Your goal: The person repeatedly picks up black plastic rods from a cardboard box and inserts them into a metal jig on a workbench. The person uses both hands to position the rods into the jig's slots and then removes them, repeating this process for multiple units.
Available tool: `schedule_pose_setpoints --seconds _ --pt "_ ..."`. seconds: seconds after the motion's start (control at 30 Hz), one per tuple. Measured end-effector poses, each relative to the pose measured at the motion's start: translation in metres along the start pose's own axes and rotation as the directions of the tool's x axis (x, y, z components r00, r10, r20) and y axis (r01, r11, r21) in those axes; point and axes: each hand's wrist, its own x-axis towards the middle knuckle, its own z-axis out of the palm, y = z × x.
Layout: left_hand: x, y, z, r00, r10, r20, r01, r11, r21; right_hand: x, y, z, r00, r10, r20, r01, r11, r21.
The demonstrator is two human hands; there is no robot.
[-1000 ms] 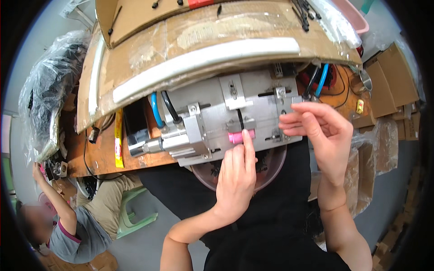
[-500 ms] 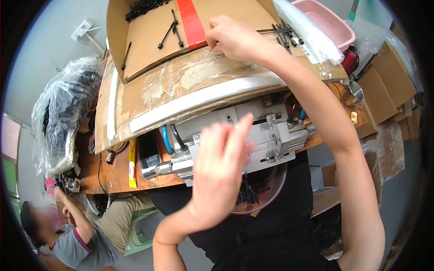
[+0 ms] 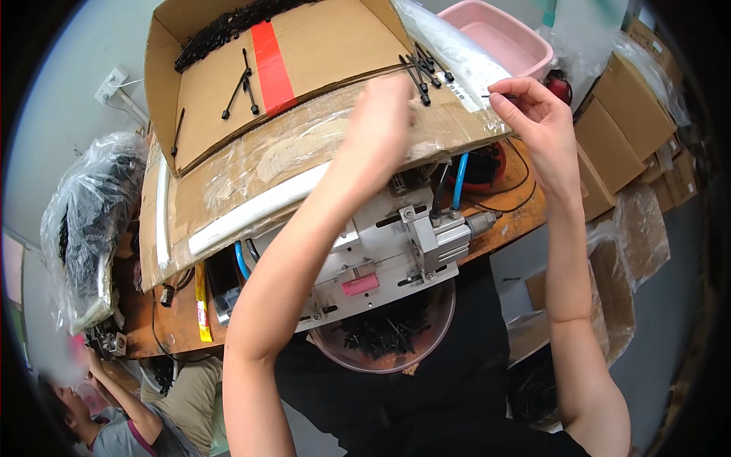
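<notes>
My right hand (image 3: 542, 126) is raised by the cardboard's right edge, its thumb and forefinger pinching a thin black stick-like part (image 3: 502, 96). My left hand (image 3: 383, 122) hovers over the front of the cardboard, smeared by motion, its fingers unclear. Just beside it lies a small group of thin black rods with knobbed ends (image 3: 423, 85). More such rods (image 3: 247, 91) lie farther left on the cardboard. Below my arms sits a metal fixture (image 3: 434, 244) with blue and black hoses; a pink block (image 3: 360, 285) is on its front.
An open cardboard box (image 3: 335, 46) holds a heap of black parts (image 3: 221, 38) at its back. Under the fixture is a clear bowl (image 3: 438, 335) of black parts. A bagged black bundle (image 3: 99, 221) stands left, near a seated person (image 3: 129, 426). Cartons (image 3: 624, 114) and a pink basin (image 3: 502, 34) are at right.
My left hand has swung up from over the fixture to the cardboard, uncovering the pink block. My right hand has moved off the cardboard to the right. The view has shifted.
</notes>
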Motion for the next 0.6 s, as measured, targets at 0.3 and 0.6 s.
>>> schedule_pose_setpoints --seconds 0.3,0.6 --pt "-0.165 0.033 -0.047 0.968 0.133 -0.213 -0.155 0.984 -0.089 -0.038 -0.027 0.062 0.887 0.216 0.409 -0.411 0.771 0.486" --pt "-0.204 0.026 -0.052 0.962 0.232 -0.146 -0.199 0.958 0.209 -0.047 -0.044 0.089 0.812 0.255 0.526 -0.49 0.786 0.377"
